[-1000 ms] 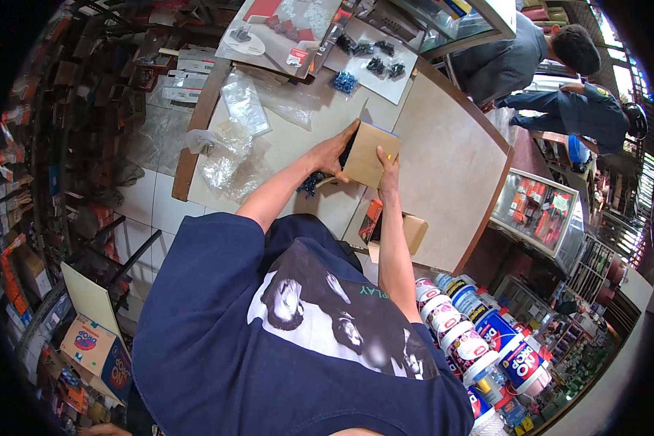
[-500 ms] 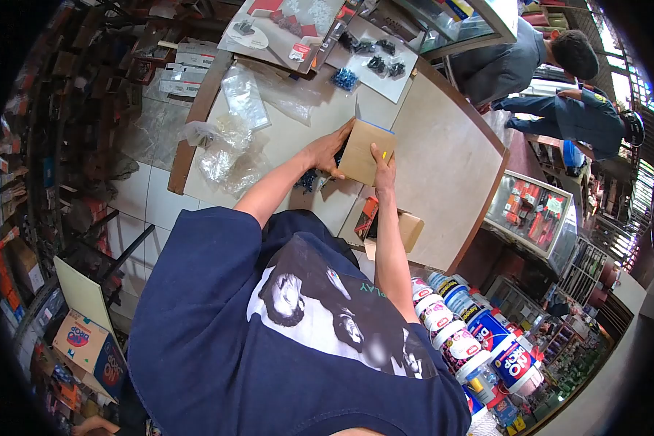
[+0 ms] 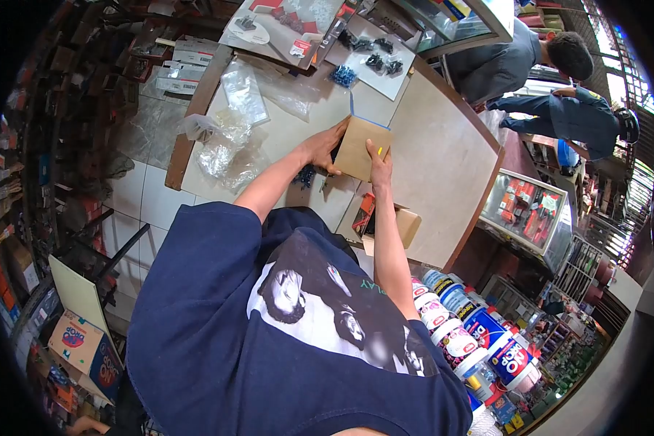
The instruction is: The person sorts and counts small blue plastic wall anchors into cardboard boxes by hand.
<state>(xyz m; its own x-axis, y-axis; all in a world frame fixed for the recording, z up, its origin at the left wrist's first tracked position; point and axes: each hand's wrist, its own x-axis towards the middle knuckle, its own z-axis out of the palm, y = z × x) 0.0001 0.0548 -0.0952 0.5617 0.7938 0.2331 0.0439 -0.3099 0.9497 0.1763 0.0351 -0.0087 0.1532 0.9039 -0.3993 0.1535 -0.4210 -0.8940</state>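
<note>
Cardboard box (image 3: 356, 149) sits between both hands over the bench (image 3: 443, 160), its plain brown side turned up towards my camera, blue showing along the upper edge and a thin flap standing at one corner. I have the left hand (image 3: 324, 149) curved around the box's left side, fingers high and thumb low, and the right hand (image 3: 381, 161) clasping the opposite edge, thumb across the brown face. Between the left hand and the box I see only a dark strip; I can't make out the contents, nor whether the underside touches the bench. Small dark-blue pieces (image 3: 305, 176) lie just below the left hand, partly covered by it. Nearer the body stands an open carton (image 3: 364, 213) with an orange side; the right forearm crosses it and hides most of its inside. Crumpled clear plastic (image 3: 229, 156) lies to the left. Beyond the box, a white board (image 3: 396, 89) carries little bags of black pieces (image 3: 374, 62) and a bag of blue ones (image 3: 343, 75). Off to the right, a glass case (image 3: 556, 221) holds red packs (image 3: 519, 200), their lettering too small for me. At far left, the shelves (image 3: 51, 109) fade into darkness, cut off by the lens edge.
</note>
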